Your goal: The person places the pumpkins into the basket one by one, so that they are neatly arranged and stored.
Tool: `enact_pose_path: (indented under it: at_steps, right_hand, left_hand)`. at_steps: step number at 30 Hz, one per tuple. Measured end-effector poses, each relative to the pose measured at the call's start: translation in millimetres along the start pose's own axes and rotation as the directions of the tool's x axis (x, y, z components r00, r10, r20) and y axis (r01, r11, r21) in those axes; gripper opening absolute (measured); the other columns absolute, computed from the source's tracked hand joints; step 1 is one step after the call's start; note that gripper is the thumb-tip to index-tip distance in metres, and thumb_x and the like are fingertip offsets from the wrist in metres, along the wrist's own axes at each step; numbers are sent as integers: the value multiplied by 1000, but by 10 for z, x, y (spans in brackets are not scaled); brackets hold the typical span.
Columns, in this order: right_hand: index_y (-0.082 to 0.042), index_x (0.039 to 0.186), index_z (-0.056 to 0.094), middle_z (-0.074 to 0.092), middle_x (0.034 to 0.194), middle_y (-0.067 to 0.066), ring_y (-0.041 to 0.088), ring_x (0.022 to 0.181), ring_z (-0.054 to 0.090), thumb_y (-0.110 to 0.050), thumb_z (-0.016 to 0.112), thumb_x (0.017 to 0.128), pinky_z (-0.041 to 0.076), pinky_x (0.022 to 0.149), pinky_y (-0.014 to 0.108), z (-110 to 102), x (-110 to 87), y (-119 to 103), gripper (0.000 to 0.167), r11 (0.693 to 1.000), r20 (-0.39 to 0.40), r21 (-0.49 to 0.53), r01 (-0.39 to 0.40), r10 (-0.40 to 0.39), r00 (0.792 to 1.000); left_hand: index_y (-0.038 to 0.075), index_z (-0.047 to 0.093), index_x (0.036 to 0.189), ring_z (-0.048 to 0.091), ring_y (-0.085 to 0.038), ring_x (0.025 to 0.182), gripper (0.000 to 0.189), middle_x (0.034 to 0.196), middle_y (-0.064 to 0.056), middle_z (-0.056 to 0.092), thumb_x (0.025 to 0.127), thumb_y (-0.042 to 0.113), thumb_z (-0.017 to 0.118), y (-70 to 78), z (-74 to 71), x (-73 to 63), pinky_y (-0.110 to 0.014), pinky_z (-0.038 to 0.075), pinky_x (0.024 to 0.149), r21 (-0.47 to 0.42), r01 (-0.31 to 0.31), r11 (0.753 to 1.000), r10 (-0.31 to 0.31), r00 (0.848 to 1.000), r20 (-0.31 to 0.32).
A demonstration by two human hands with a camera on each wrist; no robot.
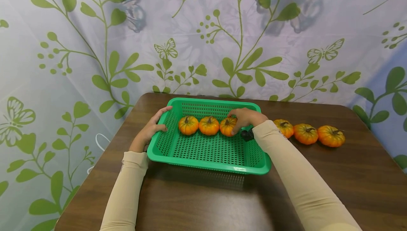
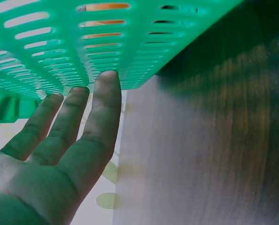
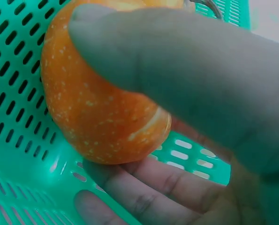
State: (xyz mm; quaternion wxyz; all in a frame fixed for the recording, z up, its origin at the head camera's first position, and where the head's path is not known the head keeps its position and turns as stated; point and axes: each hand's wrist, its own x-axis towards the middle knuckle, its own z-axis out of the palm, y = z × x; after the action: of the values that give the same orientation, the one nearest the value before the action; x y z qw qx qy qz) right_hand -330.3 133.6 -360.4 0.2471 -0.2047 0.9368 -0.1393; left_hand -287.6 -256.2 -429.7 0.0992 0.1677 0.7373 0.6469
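A green plastic basket with slotted walls stands on the table. My left hand holds its left rim, thumb over the edge; in the left wrist view the fingers reach along the outside wall. Inside, two small orange pumpkins sit side by side toward the back. To their right, my right hand grips a third pumpkin by its sides. The right wrist view shows the thumb across this pumpkin and the fingers beneath it, partly hiding it.
Right of the basket, three more small pumpkins lie in a row on the brown wooden table. My right forearm passes in front of the nearest one. A patterned curtain hangs behind the table; a white cable shows at the left.
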Motion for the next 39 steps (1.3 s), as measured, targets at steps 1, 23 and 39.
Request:
enact_pose_path:
  at_steps: [1,23,39]
  right_hand:
    - [-3,161,48,40,165,30,50,146,44,-21,85,93,47,110,59,2,-4,-4,79,1000,-2,3,-5,5,1000]
    - [-4,156,51,48,158,28,44,138,51,-16,89,90,51,104,56,10,0,-34,78,999,-38,3,-53,53,998]
    - [1,157,49,57,149,32,50,138,53,-24,82,97,48,109,62,-122,-247,26,73,992,-79,93,79,-72,994]
  left_hand:
    - [8,23,172,51,-38,123,94,165,-32,32,83,-4,54,1,0,0,-34,56,85,1,2,1000,-2,1000,-1]
    - [9,23,172,55,-29,116,93,162,-34,34,85,-6,53,11,-9,8,-33,56,84,-16,-6,1000,6,1000,0]
    - [7,22,172,48,-43,126,94,165,-33,30,84,-6,54,-10,-7,16,-34,55,84,-5,-1,1000,1,1000,-1]
